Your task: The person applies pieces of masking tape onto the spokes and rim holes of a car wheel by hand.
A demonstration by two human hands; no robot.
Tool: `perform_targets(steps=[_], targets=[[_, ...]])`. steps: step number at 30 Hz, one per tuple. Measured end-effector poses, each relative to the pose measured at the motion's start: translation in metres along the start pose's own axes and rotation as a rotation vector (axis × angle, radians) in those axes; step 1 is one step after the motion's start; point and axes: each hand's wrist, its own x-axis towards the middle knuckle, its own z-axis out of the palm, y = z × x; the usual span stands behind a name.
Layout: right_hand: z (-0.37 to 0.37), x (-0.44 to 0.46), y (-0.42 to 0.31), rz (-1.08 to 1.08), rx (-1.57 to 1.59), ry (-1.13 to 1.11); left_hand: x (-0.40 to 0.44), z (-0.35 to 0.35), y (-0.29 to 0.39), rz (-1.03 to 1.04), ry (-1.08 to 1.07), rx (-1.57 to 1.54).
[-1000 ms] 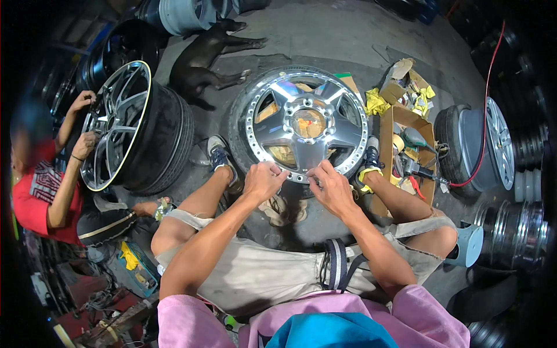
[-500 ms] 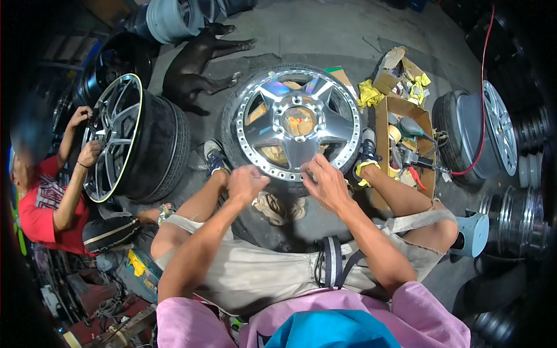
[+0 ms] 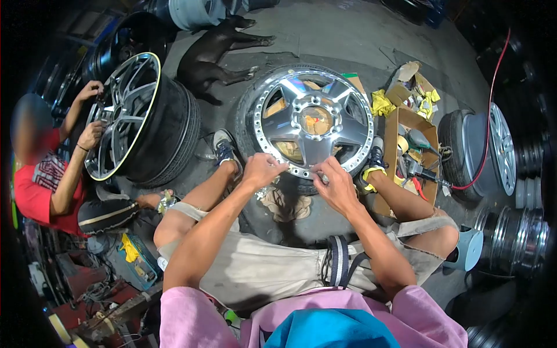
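A polished silver alloy wheel (image 3: pixel 316 152) lies face up between my legs, with a black tire (image 3: pixel 246 119) around it. My left hand (image 3: pixel 264 171) is at the near left edge of its studded rim, thumb and fingers pinched together. Over the near right edge, my right hand (image 3: pixel 336 184) is closed with its fingers curled in. Whatever either pinch holds is too small or hidden to make out. A crumpled beige cloth (image 3: pixel 285 207) sits just below the hands, in front of the tire.
A cardboard box (image 3: pixel 380 204) with tools stands at right, and a red hose (image 3: pixel 488 110) runs past it. Left, another person in a red shirt (image 3: pixel 40 194) handles a silver wheel (image 3: pixel 130 119). A black dog (image 3: pixel 206 61) lies behind. More wheels (image 3: pixel 502 148) stand at right.
My left hand has moved right and up to the rim's edge. My right hand has shifted slightly right and down, fingers more curled. The whole view has shifted a little.
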Motion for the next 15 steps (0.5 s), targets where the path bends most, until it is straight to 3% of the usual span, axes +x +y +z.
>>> perform_targets(steps=[7,10,13,15], targets=[[-0.006,-0.005,0.007,0.054,0.006,0.014,-0.003,0.012,0.005,0.042,0.134,0.066],[-0.016,0.001,0.004,0.052,0.003,0.032,-0.012,-0.013,-0.007,-0.143,0.062,0.212],[-0.022,0.012,0.000,0.039,0.063,0.095,-0.009,-0.047,-0.070,-0.199,0.043,0.377],[-0.026,0.016,-0.007,0.101,0.094,0.103,-0.005,-0.054,-0.104,-0.163,0.068,0.071]])
